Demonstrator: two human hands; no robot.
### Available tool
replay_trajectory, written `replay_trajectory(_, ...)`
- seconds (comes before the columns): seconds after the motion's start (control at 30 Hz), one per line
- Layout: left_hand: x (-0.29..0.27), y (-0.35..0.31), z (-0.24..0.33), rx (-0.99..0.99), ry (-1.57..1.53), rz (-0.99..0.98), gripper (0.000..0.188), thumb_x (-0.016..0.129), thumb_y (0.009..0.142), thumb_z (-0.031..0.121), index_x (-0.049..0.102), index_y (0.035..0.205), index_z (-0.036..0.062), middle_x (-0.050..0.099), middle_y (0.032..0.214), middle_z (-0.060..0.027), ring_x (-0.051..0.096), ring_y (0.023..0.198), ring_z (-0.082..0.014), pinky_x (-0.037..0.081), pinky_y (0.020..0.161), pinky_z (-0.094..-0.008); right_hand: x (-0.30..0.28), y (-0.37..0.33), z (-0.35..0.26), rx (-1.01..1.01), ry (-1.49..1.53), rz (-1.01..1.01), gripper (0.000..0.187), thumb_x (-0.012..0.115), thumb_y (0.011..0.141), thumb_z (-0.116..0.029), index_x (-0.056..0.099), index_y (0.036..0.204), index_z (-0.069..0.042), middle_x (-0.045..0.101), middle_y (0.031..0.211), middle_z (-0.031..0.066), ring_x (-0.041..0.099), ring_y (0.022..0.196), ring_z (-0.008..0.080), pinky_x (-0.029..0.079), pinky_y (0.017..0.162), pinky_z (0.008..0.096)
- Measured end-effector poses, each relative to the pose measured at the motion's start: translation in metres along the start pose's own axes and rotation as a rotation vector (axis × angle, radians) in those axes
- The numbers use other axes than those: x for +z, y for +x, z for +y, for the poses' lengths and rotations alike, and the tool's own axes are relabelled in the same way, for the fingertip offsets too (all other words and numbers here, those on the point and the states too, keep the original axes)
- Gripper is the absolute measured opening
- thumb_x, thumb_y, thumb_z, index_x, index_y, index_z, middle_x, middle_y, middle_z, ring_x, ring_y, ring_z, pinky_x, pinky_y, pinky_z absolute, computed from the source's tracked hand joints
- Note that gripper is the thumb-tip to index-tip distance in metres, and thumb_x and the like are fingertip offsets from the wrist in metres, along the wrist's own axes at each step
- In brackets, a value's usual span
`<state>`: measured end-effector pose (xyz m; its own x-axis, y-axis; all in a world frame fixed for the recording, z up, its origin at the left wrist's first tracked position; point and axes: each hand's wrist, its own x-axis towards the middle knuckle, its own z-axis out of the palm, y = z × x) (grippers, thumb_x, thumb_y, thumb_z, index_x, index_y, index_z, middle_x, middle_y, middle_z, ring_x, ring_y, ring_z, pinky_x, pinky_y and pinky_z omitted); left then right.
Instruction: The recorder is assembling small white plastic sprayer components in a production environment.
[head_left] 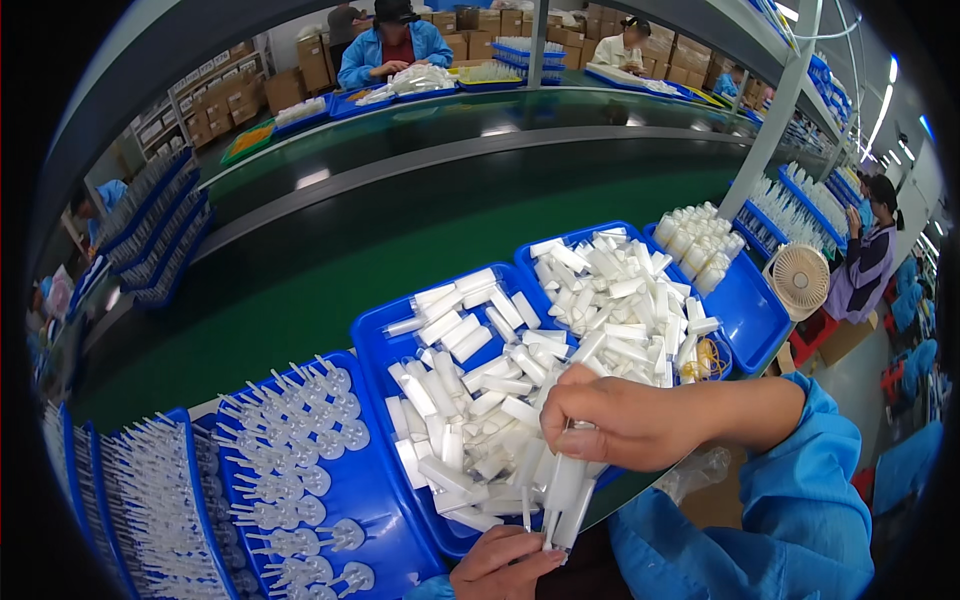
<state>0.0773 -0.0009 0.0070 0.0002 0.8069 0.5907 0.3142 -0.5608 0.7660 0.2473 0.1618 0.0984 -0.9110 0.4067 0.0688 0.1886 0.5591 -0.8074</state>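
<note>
My right hand is closed with thumb and fingers pinching the upper end of a white oblong plastic tube, held upright near the front edge. Just below it, my left hand is closed round the lower end, where thin clear prongs show; the fingers hide the rest. Behind both hands, a blue tray holds many loose white oblong tubes, some in clear wrap. On the left, another blue tray carries rows of clear disc-based plastic parts with thin stems.
A third tray of white pieces adjoins on the right, beside a tray with standing white tubes, rubber bands and a small fan. Stacked trays stand far left. Beyond runs a green conveyor belt; co-workers sit across it.
</note>
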Motion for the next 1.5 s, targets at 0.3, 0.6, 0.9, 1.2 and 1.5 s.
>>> replay_trajectory(0.3,0.014,-0.006,0.003,-0.257,-0.295,0.181,0.025,0.066,0.075,0.001,0.052,0.095,0.0026,0.043,0.106,-0.0155,0.054,0.082,-0.0203,0.045,0.073,-0.0281,0.038,-0.003,0.0,-0.041,0.218,-0.17,0.018,0.036,0.096,-0.026,0.043,0.095,-0.009,0.048,0.08,0.0071,0.042,0.079,0.0265,0.031,0.082,0.0373)
replay_trajectory(0.6,-0.001,-0.001,0.011,-0.374,-0.308,0.312,0.021,0.066,0.075,-0.001,0.052,0.089,0.0037,0.048,0.106,-0.0146,0.05,0.098,-0.0235,0.041,0.083,-0.0335,0.001,0.041,0.034,0.054,0.075,-0.016,0.024,0.051,0.089,-0.027,0.059,0.101,-0.008,0.061,0.097,0.0091,0.055,0.094,0.0233,0.035,0.087,0.0373)
replay_trajectory(0.9,-0.006,0.003,0.01,-0.232,-0.155,0.266,0.016,0.067,0.073,0.003,0.058,0.087,0.0029,0.061,0.1,-0.0146,0.042,0.115,-0.0342,0.033,0.095,-0.0442,0.0,0.067,0.085,0.205,-0.69,-0.127,0.022,0.064,0.073,-0.018,0.064,0.093,-0.01,0.062,0.08,0.0004,0.054,0.089,0.02,0.032,0.078,0.0372)
replay_trajectory(1.2,-0.011,0.004,-0.012,-0.005,0.133,0.042,0.049,0.073,0.068,0.019,0.052,0.111,0.0062,0.063,0.087,-0.0167,0.056,0.093,-0.0301,0.042,0.087,-0.0463,0.003,0.061,0.092,0.214,-0.717,-0.172,0.02,0.067,0.07,-0.018,0.065,0.088,-0.012,0.062,0.082,0.0001,0.052,0.09,0.02,0.029,0.078,0.0369)
replay_trajectory(1.5,-0.008,0.017,0.011,-0.214,0.007,0.167,0.012,0.066,0.071,-0.001,0.067,0.083,0.0045,0.062,0.086,-0.0075,0.047,0.103,-0.0316,0.033,0.093,-0.0433,-0.002,0.045,0.053,-0.33,-0.672,0.194,0.026,0.069,0.067,-0.011,0.058,0.09,-0.015,0.058,0.087,-0.0006,0.051,0.096,0.0189,0.028,0.081,0.0376)
